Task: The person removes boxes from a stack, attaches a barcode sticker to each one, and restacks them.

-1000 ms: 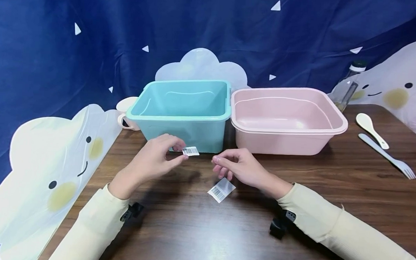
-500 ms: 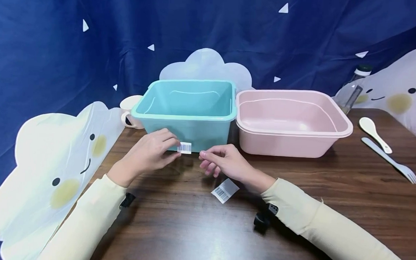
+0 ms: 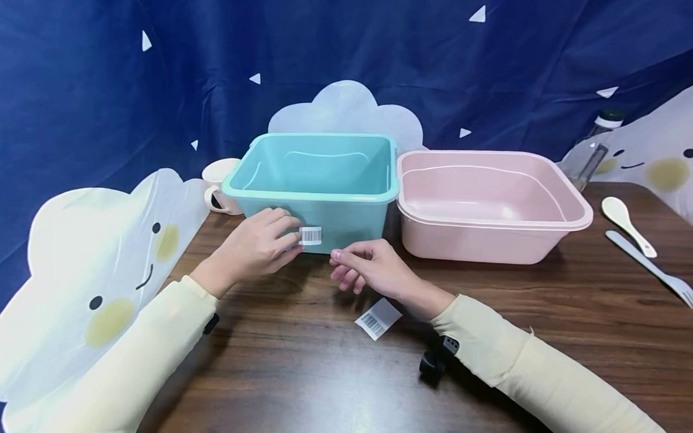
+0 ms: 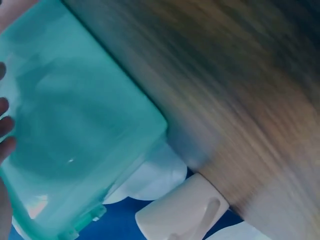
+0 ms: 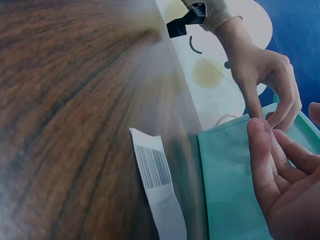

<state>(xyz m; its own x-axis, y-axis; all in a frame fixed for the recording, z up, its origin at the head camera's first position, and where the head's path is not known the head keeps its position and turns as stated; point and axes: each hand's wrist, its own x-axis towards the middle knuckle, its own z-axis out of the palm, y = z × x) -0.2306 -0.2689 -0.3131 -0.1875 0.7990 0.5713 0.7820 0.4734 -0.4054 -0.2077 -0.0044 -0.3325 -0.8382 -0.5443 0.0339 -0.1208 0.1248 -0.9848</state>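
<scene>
My left hand [image 3: 258,244] holds a small white barcode label [image 3: 311,235] by its left edge, between thumb and fingers. The label faces me just in front of the teal bin's [image 3: 346,224] front wall; whether it touches the wall cannot be told. To its right, my right hand [image 3: 373,268] has thumb and index fingertips together, with nothing visible between them. Below that hand, a second piece of paper with a barcode [image 3: 378,318] lies on the table, larger in the right wrist view [image 5: 155,167]. Only some fingertips [image 4: 6,125] of the left hand show in the left wrist view.
A pink basin [image 3: 477,240] stands right of the teal bin. Behind the bin's left side is a pale mug [image 3: 220,174]. A white spoon [image 3: 624,220], a light fork [image 3: 654,268] and a dark-capped bottle [image 3: 598,145] are on the right of the wooden table [image 3: 318,381].
My left hand has brought the barcode label up and toward the bin's front wall, turning it upright. My right hand has moved left. The paper on the table lies as before.
</scene>
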